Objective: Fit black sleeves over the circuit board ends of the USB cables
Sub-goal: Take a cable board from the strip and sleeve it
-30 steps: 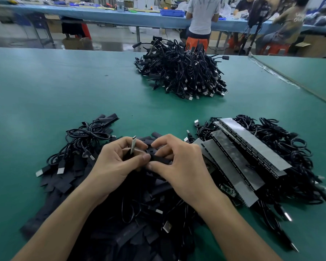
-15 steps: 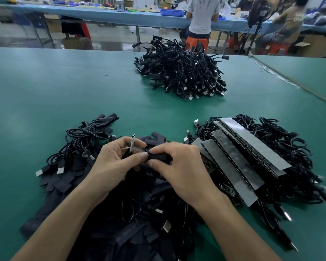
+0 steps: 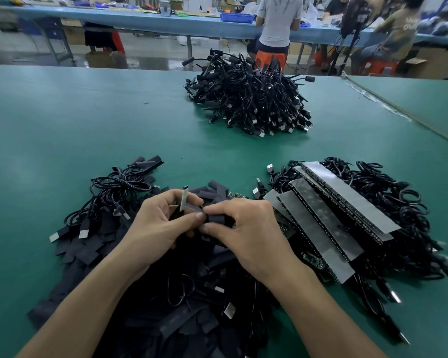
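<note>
Two-handed grip: left hand [image 3: 155, 228] clasps USB cable [image 3: 184, 200], right hand [image 3: 251, 228] pinches black sleeve [image 3: 216, 218] (sleeve pile [image 3: 181, 319] beneath).

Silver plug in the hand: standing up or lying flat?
Standing up. The silver plug pokes almost straight up, held by the left hand; the right hand pinches a black sleeve beside it.

bare green table [image 3: 88, 120] far left, cable heap [image 3: 248, 99] ahead, board strips [image 3: 334, 215] right
</note>
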Demonstrator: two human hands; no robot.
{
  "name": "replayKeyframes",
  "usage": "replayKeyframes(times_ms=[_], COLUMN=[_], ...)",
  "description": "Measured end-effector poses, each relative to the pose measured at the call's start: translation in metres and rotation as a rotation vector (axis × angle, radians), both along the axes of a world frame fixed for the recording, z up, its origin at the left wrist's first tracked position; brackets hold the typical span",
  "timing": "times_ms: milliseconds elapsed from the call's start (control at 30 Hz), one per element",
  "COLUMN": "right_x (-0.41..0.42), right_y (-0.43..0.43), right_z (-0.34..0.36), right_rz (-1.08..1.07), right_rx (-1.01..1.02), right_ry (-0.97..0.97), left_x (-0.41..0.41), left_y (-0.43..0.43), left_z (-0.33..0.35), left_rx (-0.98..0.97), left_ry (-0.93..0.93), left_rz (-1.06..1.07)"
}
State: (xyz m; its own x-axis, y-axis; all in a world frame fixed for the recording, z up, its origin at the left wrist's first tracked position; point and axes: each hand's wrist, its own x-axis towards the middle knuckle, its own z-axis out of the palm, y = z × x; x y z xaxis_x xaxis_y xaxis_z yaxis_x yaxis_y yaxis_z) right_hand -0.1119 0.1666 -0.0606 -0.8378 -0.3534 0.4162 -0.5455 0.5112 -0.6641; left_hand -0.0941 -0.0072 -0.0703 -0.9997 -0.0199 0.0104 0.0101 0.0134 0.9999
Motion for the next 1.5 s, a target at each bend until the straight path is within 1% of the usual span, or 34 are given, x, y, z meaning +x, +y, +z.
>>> replayKeyframes(times_ms=[67, 200, 333, 367, 400, 467, 500, 567, 633, 733, 867, 967, 1100, 1167, 1300, 1333, 1400, 1433, 1500], right_x=[-0.001, -0.002, -0.002, -0.003, -0.003, -0.004, -0.003, -0.002, 0.0, 0.0, -0.003, -0.004, -0.004, -0.005, -0.007, -0.008, -0.01, -0.01, -0.007], right_y=[0.0, -0.001, 0.0, 0.002, 0.003, 0.006, 0.006, 0.005, 0.003, 0.004, 0.005, 0.007, 0.008, 0.007, 0.008, 0.008, 0.009, 0.009, 0.007], right_z=[-0.002, -0.003, -0.003, -0.003, -0.002, -0.003, -0.003, -0.005, -0.008, -0.005, -0.003, 0.0, 0.005, 0.005, 0.006, 0.007, 0.008, 0.008, 0.009], right_rz=[0.003, 0.006, 0.021, 0.026, 0.019, -0.032, -0.065, -0.104, -0.1, -0.085, -0.089, -0.079, -0.008, 0.018, -0.023, -0.035, -0.046, -0.032, 0.043], right_rx=[-0.019, -0.09, -0.074, -0.026, 0.069, 0.328, 0.416, 0.506, 0.557, 0.489, 0.363, 0.155, -0.147, -0.247, -0.416, -0.44, -0.415, -0.381, -0.327], right_ry=[-0.002, -0.051, -0.109, -0.118, -0.113, -0.095, -0.12, -0.173, -0.14, -0.13, -0.133, -0.181, -0.35, -0.396, -0.396, -0.384, -0.342, -0.327, -0.364], left_x=[0.0, 0.0, -0.001, -0.001, -0.001, -0.002, -0.002, -0.003, -0.003, -0.003, -0.004, -0.003, -0.002, -0.001, 0.0, 0.001, 0.001, 0.001, 0.002], left_y=[-0.001, -0.001, -0.002, -0.002, -0.002, -0.002, -0.002, -0.001, -0.001, 0.0, 0.001, 0.001, 0.002, 0.001, 0.004, 0.004, 0.005, 0.005, 0.005], left_z=[0.0, 0.001, 0.0, -0.001, -0.002, -0.003, -0.003, -0.003, -0.003, -0.002, -0.004, -0.003, -0.002, -0.001, 0.001, 0.001, 0.002, 0.003, 0.005], left_rx=[-0.03, -0.031, -0.041, -0.05, -0.056, -0.051, -0.045, -0.053, -0.045, -0.003, -0.001, -0.025, 0.0, -0.007, 0.008, 0.011, 0.017, 0.022, 0.021], left_ry=[-0.003, -0.004, -0.005, -0.003, -0.003, -0.008, -0.003, 0.015, 0.02, 0.019, 0.029, 0.031, 0.017, 0.018, 0.044, 0.05, 0.054, 0.055, 0.055], left_rz=[0.003, 0.002, 0.011, 0.017, 0.03, 0.069, 0.084, 0.104, 0.114, 0.136, 0.15, 0.147, 0.126, 0.104, 0.067, 0.062, 0.051, 0.045, 0.028])
